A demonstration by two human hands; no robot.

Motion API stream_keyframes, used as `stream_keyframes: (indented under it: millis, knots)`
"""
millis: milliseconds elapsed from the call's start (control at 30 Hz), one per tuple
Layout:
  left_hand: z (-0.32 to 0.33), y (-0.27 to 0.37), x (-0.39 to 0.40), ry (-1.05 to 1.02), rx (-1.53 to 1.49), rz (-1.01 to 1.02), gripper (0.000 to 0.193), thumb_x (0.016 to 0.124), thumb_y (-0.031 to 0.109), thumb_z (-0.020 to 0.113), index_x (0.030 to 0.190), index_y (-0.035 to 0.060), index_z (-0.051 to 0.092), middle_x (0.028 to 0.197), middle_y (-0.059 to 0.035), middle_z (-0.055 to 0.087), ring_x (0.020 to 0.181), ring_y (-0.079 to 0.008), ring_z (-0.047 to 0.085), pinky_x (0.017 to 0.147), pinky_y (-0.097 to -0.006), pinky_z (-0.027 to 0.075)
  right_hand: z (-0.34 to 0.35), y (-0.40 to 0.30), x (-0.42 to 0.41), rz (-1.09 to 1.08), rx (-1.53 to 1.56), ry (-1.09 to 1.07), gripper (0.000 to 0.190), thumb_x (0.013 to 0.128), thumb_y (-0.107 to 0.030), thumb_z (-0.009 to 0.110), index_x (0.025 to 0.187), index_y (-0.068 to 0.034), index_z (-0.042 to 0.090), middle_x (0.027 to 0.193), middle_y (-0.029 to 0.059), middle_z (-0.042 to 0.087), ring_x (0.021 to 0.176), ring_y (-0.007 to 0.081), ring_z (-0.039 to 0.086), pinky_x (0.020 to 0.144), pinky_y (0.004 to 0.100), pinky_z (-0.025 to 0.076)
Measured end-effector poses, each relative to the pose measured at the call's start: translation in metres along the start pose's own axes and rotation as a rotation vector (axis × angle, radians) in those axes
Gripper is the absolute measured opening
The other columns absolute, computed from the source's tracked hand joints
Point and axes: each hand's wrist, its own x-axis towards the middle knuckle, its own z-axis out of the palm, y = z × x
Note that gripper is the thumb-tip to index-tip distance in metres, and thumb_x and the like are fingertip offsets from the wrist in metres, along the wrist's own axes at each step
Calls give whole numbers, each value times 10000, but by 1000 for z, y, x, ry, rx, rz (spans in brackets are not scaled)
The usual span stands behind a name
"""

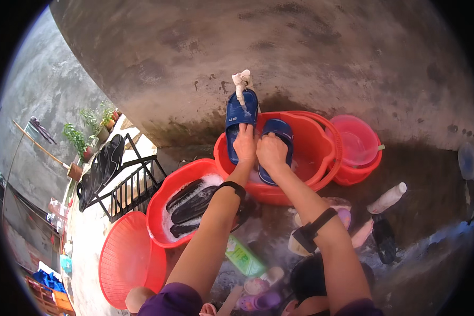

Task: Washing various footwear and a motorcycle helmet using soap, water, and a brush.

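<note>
My left hand (245, 144) grips a blue plastic slide sandal (241, 110), its fingers reaching in under the strap. That sandal stands toe up beneath a white plastic tap (241, 85), and water runs onto its strap. In my right hand (271, 152) is a second blue slide sandal (278, 128), held over the red bucket (314, 146) with the fist covering its middle. Some liquid shows in the bottom of the bucket. To the left, a red basin (158, 213) holds dark shoes (189, 205) in suds.
Left are a red strainer basket (128, 256) and a black rack (136, 185) with dark shoes (106, 158). A green bottle (245, 254) and purple clog (260, 301) lie near my feet. Right stand a pink tub (353, 138), a white bottle (387, 197) and a dark shoe (384, 239). A concrete wall (320, 59) rises ahead.
</note>
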Motion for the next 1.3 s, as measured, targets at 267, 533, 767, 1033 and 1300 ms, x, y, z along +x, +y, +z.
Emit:
stream_keyframes:
  millis: [267,533,767,1033,1300]
  knots:
    - [-24,12,-23,-201,-182,-251,326,723,224,736,918,39,552,855,-218,648,855,-438,635,747,-521,488,-3,19,2,100,60,-57,306,901,-242,573,858,21,725,947,212,692,884,369,688,801,455,542]
    - [-49,27,83,-735,-32,-226,351,533,245,796,769,-1,712,723,-133,696,674,-233,694,630,-355,546,3,52,-1,341,-5,-226,324,870,-286,596,886,3,740,932,251,701,914,396,688,835,477,537]
    - [-122,-11,82,-997,158,48,429,481,283,781,774,-25,723,788,-188,699,766,-287,702,670,-371,554,-2,42,2,94,135,-118,366,899,-333,566,826,-4,709,906,210,690,861,399,667,792,490,526]
    - [-146,-55,-22,-632,71,-181,382,624,244,770,879,0,625,864,-210,679,873,-351,674,792,-443,522,29,-10,33,-618,-13,33,212,858,-238,640,795,-45,699,884,130,658,887,302,648,762,417,536]
    - [-123,-45,-48,-471,9,-176,257,668,142,708,879,22,622,940,-187,668,904,-387,658,797,-474,522,50,25,23,-660,-61,226,166,856,-212,657,852,-47,659,946,94,596,952,266,599,740,362,556]
